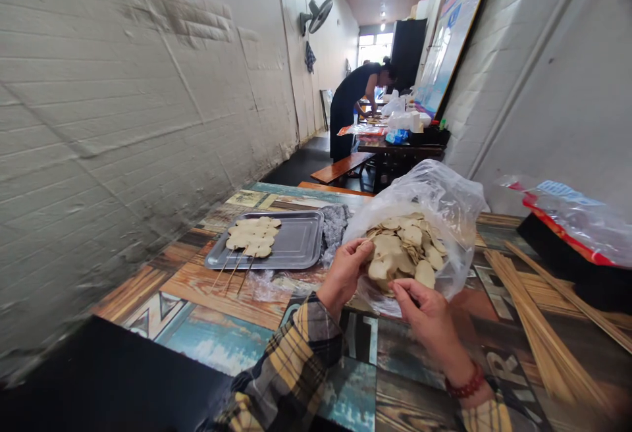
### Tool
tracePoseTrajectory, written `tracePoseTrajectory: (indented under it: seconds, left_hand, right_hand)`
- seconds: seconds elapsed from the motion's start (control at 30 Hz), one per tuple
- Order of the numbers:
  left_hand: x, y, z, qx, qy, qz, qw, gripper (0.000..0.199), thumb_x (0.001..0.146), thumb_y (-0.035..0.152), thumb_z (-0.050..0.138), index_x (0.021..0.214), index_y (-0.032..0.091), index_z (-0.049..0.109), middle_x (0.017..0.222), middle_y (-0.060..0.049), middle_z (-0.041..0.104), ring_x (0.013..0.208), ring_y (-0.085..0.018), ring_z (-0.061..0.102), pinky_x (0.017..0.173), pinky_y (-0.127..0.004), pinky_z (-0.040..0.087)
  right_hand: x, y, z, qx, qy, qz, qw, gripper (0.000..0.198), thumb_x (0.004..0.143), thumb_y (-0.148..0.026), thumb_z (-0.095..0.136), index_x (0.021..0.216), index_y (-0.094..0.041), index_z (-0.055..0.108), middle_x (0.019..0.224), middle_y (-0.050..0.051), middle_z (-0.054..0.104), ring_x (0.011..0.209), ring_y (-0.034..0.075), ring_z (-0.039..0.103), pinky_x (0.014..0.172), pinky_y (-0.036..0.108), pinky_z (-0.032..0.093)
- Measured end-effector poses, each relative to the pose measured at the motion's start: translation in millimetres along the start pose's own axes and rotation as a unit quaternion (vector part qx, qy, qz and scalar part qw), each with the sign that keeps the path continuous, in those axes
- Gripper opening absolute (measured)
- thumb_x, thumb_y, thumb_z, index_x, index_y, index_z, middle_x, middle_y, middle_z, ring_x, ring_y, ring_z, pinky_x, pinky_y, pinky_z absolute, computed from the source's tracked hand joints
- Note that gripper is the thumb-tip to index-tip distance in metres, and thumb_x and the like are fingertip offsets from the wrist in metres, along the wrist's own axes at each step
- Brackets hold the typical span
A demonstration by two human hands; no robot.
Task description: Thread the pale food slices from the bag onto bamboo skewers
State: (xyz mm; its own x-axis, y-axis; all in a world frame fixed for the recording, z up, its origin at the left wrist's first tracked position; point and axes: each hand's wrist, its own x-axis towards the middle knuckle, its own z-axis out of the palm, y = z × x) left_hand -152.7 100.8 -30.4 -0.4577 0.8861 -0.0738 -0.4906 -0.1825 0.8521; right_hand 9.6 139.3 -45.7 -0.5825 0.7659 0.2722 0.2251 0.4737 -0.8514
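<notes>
A heap of thin, pale beige slices (427, 238) with wavy rims lies in an open clear plastic bag (457, 198). At the bag's near left side, my left hand (343, 270) is closed, thumb and finger pinching the edge of a few slices (390, 257). Just right of it, my right hand (429, 317) is pinched at the lower edge of these slices; what sits between its fingertips is too small to make out. On a grey metal tray (299, 241) to the left, similar slices (254, 234) are threaded on several thin sticks that overhang the near rim.
Loose bundles of bamboo skewers (530, 326) lie at the right, beside a black container (557, 247) topped with red-edged plastic packaging (582, 221). Crumpled grey plastic (336, 228) sits between tray and bag. Farther back, a person (353, 103) bends over another table near a wooden bench (340, 167).
</notes>
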Motion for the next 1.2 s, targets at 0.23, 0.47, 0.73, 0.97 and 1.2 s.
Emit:
tracePoseTrajectory:
  seconds: [0.23, 0.47, 0.73, 0.97, 1.2]
  left_hand:
    - [-2, -3, 5, -0.083, -0.032, -0.069, 0.994, 0.039, 0.065, 0.044, 0.079, 0.085, 0.013, 0.067, 0.074, -0.003, 0.066, 0.059, -0.011, 0.058, 0.056, -0.023, 0.045]
    - [-8, -13, 11, -0.064, -0.081, -0.122, 0.987, 0.035, 0.060, 0.036, 0.084, 0.075, 0.011, 0.064, 0.065, -0.001, 0.063, 0.055, -0.010, 0.058, 0.052, -0.020, 0.042]
    - [-6, -18, 12, -0.072, -0.033, -0.069, 0.994, 0.034, 0.057, 0.031, 0.085, 0.078, 0.010, 0.068, 0.069, -0.002, 0.065, 0.059, -0.009, 0.057, 0.058, -0.022, 0.043]
    - [-3, -14, 10, -0.089, -0.020, -0.054, 0.994, 0.030, 0.059, 0.028, 0.083, 0.076, 0.012, 0.065, 0.065, 0.001, 0.062, 0.056, -0.009, 0.056, 0.058, -0.022, 0.045]
    - [-3, -13, 8, -0.107, 0.006, -0.072, 0.992, 0.035, 0.061, 0.035, 0.083, 0.080, 0.013, 0.064, 0.071, 0.000, 0.065, 0.053, -0.008, 0.057, 0.054, -0.022, 0.045]
  right_hand:
    - [1, 1, -1, 0.033, 0.022, 0.038, 0.999, 0.043, 0.084, -0.053, 0.051, 0.083, -0.015, 0.071, 0.050, -0.002, 0.051, 0.047, 0.013, 0.045, 0.046, 0.023, 0.034]
    - [2, 7, 3, 0.075, 0.025, 0.048, 0.996, 0.042, 0.086, -0.053, 0.050, 0.089, -0.016, 0.070, 0.050, -0.004, 0.048, 0.047, 0.013, 0.046, 0.047, 0.024, 0.034]
    - [3, 4, 6, 0.074, 0.022, 0.048, 0.996, 0.042, 0.086, -0.053, 0.051, 0.088, -0.015, 0.069, 0.050, -0.004, 0.050, 0.048, 0.014, 0.049, 0.048, 0.024, 0.037]
    - [1, 4, 8, 0.058, -0.010, 0.052, 0.997, 0.043, 0.086, -0.052, 0.050, 0.091, -0.014, 0.069, 0.050, -0.004, 0.051, 0.048, 0.013, 0.050, 0.048, 0.023, 0.037]
    - [0, -1, 11, 0.027, 0.003, 0.024, 0.999, 0.038, 0.086, -0.048, 0.050, 0.085, -0.015, 0.070, 0.054, -0.002, 0.056, 0.049, 0.013, 0.050, 0.049, 0.023, 0.038]
